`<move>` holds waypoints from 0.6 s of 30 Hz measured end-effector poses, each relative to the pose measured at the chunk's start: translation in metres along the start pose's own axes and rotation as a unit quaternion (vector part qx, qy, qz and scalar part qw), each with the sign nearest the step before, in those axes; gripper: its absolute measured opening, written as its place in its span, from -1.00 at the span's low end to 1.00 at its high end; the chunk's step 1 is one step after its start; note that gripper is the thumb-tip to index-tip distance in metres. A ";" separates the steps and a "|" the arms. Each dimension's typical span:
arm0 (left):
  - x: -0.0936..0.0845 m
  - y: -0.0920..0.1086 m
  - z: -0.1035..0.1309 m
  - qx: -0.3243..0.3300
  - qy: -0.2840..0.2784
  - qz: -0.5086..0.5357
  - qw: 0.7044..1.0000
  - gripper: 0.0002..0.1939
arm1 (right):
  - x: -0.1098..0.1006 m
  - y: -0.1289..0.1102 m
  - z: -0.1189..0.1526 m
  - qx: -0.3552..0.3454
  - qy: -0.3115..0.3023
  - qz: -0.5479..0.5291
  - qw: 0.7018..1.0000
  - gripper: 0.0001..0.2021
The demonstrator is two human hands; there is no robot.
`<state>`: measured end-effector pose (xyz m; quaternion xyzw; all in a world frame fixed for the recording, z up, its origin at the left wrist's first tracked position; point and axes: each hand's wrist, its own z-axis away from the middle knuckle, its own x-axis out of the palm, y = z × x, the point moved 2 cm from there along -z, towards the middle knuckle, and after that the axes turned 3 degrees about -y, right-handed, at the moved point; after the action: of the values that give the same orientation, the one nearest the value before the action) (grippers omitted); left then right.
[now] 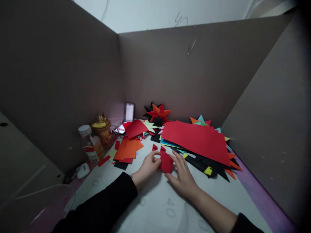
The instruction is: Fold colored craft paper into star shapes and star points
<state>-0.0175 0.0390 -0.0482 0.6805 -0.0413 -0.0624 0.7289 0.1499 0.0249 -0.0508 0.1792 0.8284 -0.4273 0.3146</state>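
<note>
A small piece of folded red paper [166, 162] is between my two hands, just above or on the white mat. My left hand [149, 165] pinches its left edge between thumb and fingers. At its right side, my right hand [182, 176] has its fingers stretched and the thumb apart, with fingertips touching or very near the edge. Just beyond the paper lie two small folded red triangles [155, 147]. To the right of my right hand rests a black and yellow cutter-like tool [198, 164], partly under the stacked sheets.
Large red sheets [196, 137] cover other colours at right. Orange paper [128, 149] and scraps lie left. Folded paper stars [159, 111] stand by the back panel [175, 71]. A bottle [91, 144], a brown jar [102, 131], a white mouse-like object [83, 171] and a phone [129, 111] line the left.
</note>
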 end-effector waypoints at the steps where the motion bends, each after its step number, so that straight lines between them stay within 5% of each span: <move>1: 0.001 -0.001 0.000 0.001 -0.018 0.011 1.000 -0.63 | 0.002 -0.001 0.001 -0.010 -0.019 0.019 1.000 -0.37; 12: 0.003 0.004 0.006 0.034 -0.073 0.012 0.997 -0.61 | 0.005 -0.003 0.001 0.037 -0.034 -0.043 0.998 -0.43; 18: -0.001 0.012 0.007 0.055 -0.066 -0.120 0.989 -0.68 | 0.003 -0.001 0.000 0.114 -0.017 -0.193 0.974 -0.67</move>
<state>-0.0195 0.0335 -0.0354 0.7139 -0.0108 -0.1919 0.6733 0.1470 0.0240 -0.0521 0.0435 0.7874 -0.5749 0.2182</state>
